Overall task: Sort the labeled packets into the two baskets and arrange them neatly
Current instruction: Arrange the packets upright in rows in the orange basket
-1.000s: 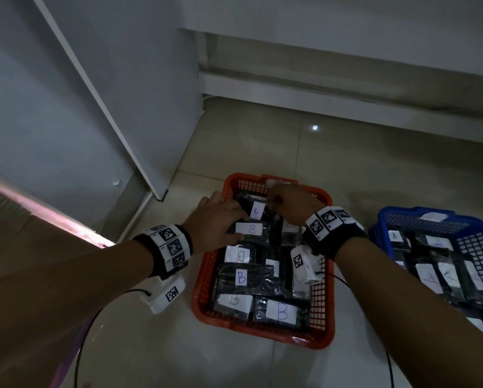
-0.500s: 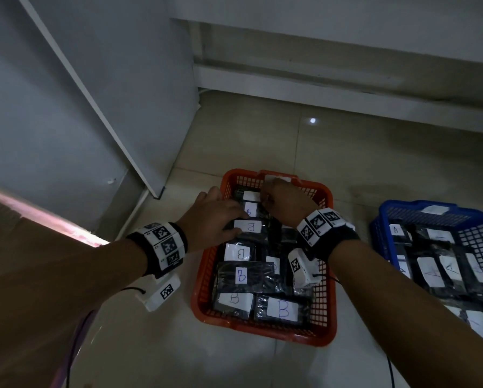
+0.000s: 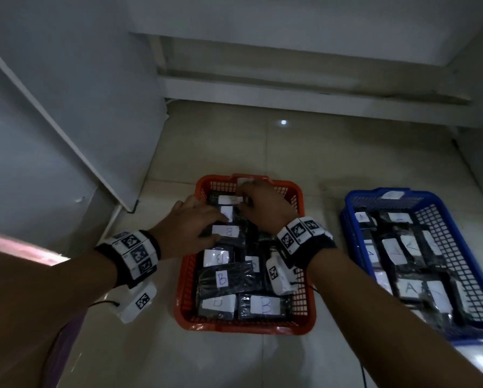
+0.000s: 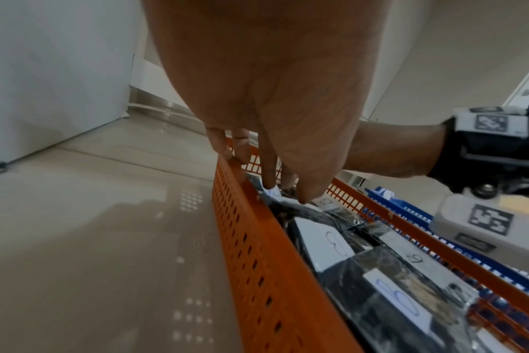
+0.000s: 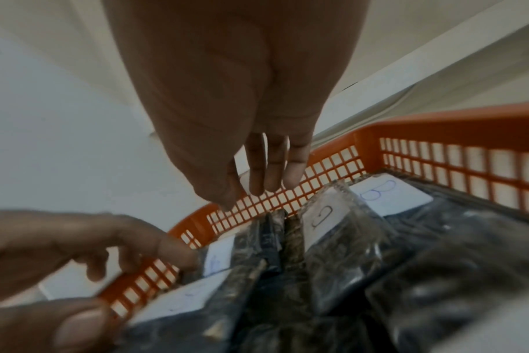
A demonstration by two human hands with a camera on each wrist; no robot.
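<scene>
An orange basket [image 3: 246,327] on the floor holds several black packets with white "B" labels [image 3: 265,305]. To its right, a blue basket [image 3: 349,208] holds packets labelled "A" [image 3: 408,288]. My left hand [image 3: 195,222] lies on the packets along the orange basket's far left wall [image 4: 257,238]. Its straight fingers [image 4: 269,181] touch them. My right hand [image 3: 251,197] is at the basket's far end. Its fingers [image 5: 257,179] hang straight over upright packets [image 5: 320,224] and hold nothing. A left finger [image 5: 172,250] presses a labelled packet.
A grey cabinet panel [image 3: 67,121] stands close on the left, and a low white ledge [image 3: 290,88] runs along the back. Bare tiled floor [image 3: 262,152] lies beyond and in front of the baskets. The blue basket's edge [image 4: 408,210] sits right beside the orange one.
My right hand has edged further toward the orange basket's far wall. My left hand stays on the packets at the far left. The head view has shifted slightly.
</scene>
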